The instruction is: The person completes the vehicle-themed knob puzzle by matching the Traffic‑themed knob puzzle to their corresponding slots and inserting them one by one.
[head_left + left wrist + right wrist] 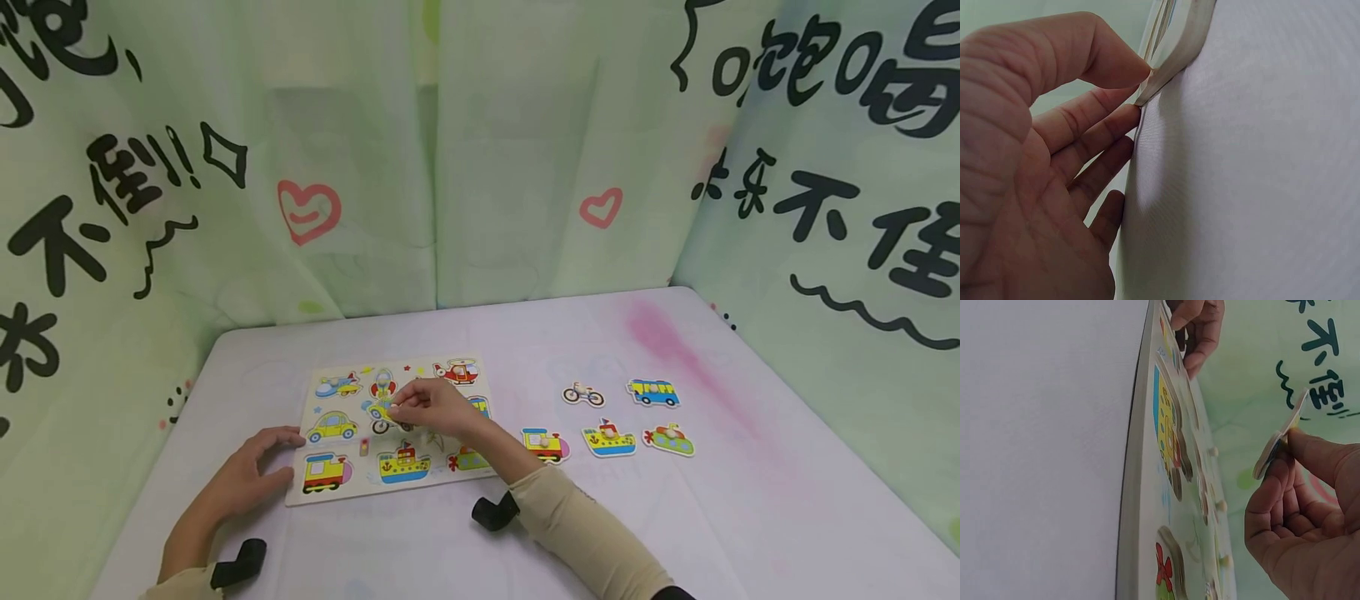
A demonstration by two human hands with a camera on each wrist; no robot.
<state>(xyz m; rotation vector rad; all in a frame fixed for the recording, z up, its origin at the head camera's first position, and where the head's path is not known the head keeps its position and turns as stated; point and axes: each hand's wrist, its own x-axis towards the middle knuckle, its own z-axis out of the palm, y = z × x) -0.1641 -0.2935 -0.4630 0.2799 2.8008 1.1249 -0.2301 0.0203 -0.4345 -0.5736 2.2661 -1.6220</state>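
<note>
My left hand (251, 475) rests at the left edge of a white vehicle puzzle board (375, 490). In the left wrist view its thumb and index fingertip touch the board's corner, the other fingers fairly straight. My right hand (435, 408) pinches a small yellow-green and blue car piece (377, 411) between thumb and fingers. That piece is tilted above the bicycle picture (382, 427) in the board's middle row. In the right wrist view the car piece (1266, 456) shows mostly edge-on, apart from the board. The printed car picture (332, 427) lies left of it.
Right of the board lie a bicycle piece (583, 394), a bus piece (654, 392), a train piece (546, 446), a ship piece (609, 438) and a submarine piece (669, 440). Knobbed airplane (339, 384) and helicopter (457, 372) pieces sit in the board's top row. Printed curtains (510, 167) surround the table.
</note>
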